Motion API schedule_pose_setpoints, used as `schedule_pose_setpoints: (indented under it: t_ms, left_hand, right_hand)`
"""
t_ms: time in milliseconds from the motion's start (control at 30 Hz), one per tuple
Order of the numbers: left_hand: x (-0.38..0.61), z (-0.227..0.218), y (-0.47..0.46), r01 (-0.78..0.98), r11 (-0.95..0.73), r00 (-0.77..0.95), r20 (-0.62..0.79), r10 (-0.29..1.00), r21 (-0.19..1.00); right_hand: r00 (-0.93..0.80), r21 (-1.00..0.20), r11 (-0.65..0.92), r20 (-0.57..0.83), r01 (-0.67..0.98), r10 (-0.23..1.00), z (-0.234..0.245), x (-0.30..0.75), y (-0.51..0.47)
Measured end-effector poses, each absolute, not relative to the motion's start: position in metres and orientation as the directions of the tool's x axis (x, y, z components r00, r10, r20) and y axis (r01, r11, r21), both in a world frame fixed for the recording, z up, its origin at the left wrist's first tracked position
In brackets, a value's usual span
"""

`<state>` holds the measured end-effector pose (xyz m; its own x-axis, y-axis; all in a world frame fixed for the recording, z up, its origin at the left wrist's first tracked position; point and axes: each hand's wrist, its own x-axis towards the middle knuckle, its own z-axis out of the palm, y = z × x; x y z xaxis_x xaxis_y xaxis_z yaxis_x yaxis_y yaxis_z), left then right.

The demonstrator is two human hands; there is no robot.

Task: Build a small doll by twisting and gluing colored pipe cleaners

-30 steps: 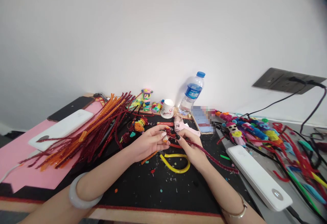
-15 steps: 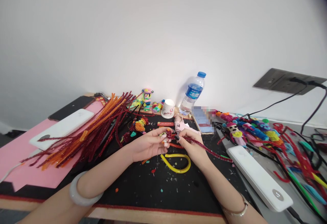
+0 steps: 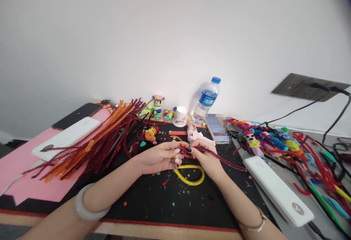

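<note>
Between my two hands, above the black mat [image 3: 153, 203], is a small dark-red tinsel pipe cleaner piece [image 3: 182, 148] with a bit of orange on it. My left hand [image 3: 161, 156] pinches it from the left. My right hand [image 3: 204, 156] closes thumb and finger at its right side, on a dark-red pipe cleaner [image 3: 230, 165] whose long tail runs out to the right, past the wrist. Exactly how the strand joins the piece is hidden by the fingers. A yellow pipe cleaner loop [image 3: 192, 183] lies on the mat just below the hands.
Left are a bundle of red and orange pipe cleaners [image 3: 109, 137] and a white power bank [image 3: 68, 137] on pink sheets. Behind the hands stand a pink glue gun [image 3: 194, 134], paper cup [image 3: 180, 117] and water bottle [image 3: 207, 99]. Right lie another power bank [image 3: 276, 189] and fuzzy dolls [image 3: 252, 141].
Both hands have shifted slightly, and the fingertips have come closer together around the red piece. The strand's tail end has drawn a little to the left.
</note>
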<state>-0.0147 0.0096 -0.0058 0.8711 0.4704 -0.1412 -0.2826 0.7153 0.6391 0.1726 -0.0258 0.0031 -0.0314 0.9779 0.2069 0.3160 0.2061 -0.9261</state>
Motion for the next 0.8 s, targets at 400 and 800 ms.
schedule_pose_setpoints:
  t_ms: [400, 800]
  left_hand:
    - [-0.0129, -0.0067, 0.0099, -0.358, 0.694, 0.822, -0.141, 0.552, 0.625]
    - [-0.0201, -0.0044, 0.0090, -0.172, 0.659, 0.915, -0.129, 0.382, 0.732]
  right_hand:
    - [-0.056, -0.957, 0.166, 0.157, 0.236, 0.986, 0.0036, 0.1721, -0.0260]
    - [-0.330, -0.997, 0.022, -0.002, 0.068, 0.944, 0.0025, 0.1711, -0.0311]
